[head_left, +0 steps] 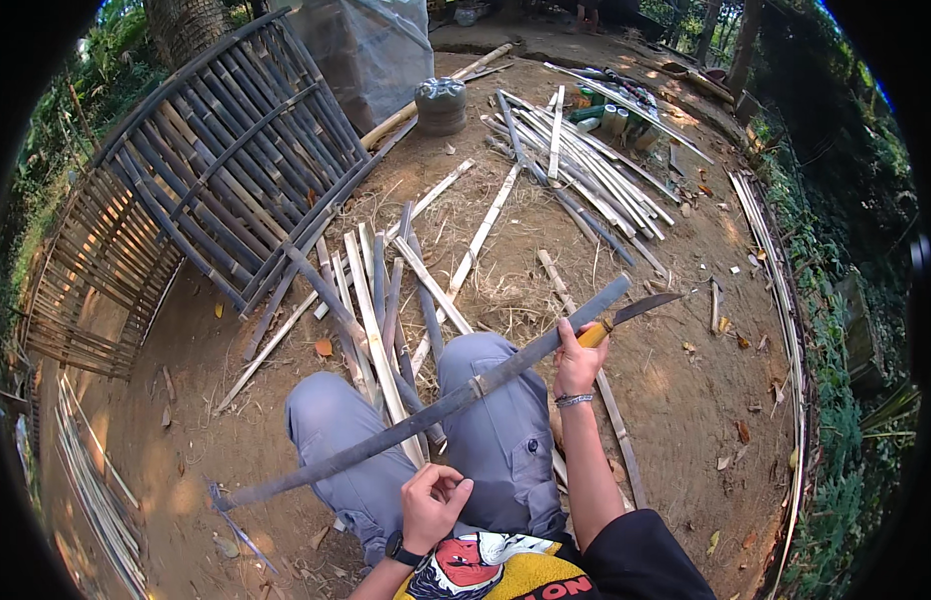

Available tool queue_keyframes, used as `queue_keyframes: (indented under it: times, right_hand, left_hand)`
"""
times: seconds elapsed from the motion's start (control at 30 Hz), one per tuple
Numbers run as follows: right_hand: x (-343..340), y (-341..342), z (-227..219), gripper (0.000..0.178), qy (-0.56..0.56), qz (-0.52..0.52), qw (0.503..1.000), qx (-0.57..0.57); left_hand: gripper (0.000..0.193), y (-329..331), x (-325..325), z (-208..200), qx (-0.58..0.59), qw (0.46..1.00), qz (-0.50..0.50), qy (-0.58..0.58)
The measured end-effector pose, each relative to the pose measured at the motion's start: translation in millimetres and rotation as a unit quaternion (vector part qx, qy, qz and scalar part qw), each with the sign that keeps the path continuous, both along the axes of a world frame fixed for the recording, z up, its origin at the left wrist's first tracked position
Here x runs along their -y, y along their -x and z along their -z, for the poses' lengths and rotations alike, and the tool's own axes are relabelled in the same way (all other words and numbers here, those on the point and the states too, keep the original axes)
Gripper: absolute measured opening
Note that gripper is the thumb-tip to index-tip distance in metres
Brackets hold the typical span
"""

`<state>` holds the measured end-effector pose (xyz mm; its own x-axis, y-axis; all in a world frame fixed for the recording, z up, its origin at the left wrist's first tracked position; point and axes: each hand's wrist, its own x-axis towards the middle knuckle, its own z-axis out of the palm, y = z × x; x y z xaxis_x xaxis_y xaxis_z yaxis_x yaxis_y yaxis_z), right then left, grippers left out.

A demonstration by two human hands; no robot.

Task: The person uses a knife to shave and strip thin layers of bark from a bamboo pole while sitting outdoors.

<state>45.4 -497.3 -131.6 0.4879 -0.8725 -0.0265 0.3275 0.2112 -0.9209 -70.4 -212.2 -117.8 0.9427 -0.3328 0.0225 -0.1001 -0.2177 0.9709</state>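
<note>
The right grip (579, 362) is closed round a knife (629, 315) and also holds a bamboo strip (478, 387), thumb laid along the strip near its upper end. The left grip (434, 508) is loosely curled, a gap between thumb and fingers, with nothing seen in it; it hovers near the lap, just beside the strip on its near side.

The strip is long, narrow and dull grey-green, with one raised, paler joint near its middle. Its upper end is cut blunt; its lower end reaches out over the bare ground (686, 480) to the left, where a thin sliver (248, 543) shows at the tip, whether attached or lying below I cannot tell. The strip slants over the grey trousers (501, 455), passing above both legs; I cannot tell if it rests on them. The knife has a yellow handle and a dark, pointed blade aimed away to the right.

The right forearm (596, 470) reaches almost straight forward, a bracelet (574, 400) at its wrist. The left forearm (383, 580) is short in view, angled inward, with a dark watch (402, 549).

Ahead of the knees lie loose sticks (379, 330); beyond, left, a bamboo panel (241, 150) leans on its edge.
</note>
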Motion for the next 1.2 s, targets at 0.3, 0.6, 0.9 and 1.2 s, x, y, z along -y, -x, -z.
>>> queue_keyframes:
  times: [0.3,0.6,0.9,1.2]
  right_hand:
    - [13.1,22.1,13.9,0.027,-0.076,-0.097,0.992,0.014]
    - [-21.7,140.7,-34.5,0.025,0.346,-0.182,0.877,-0.279]
    - [-47.7,134.6,-45.2,0.023,0.43,-0.293,0.789,-0.327]
    - [-29.6,121.1,-38.5,0.024,0.489,-0.307,0.73,-0.366]
  left_hand:
    - [0.037,-69.0,34.7,-15.4,-0.164,0.684,-0.202,0.681]
    - [0.053,-67.9,63.4,-24.8,0.06,0.814,-0.087,0.571]
    - [0.054,-54.6,81.4,-16.0,0.117,0.842,-0.082,0.521]
    - [0.053,-50.4,92.9,-17.0,0.198,0.854,-0.07,0.476]
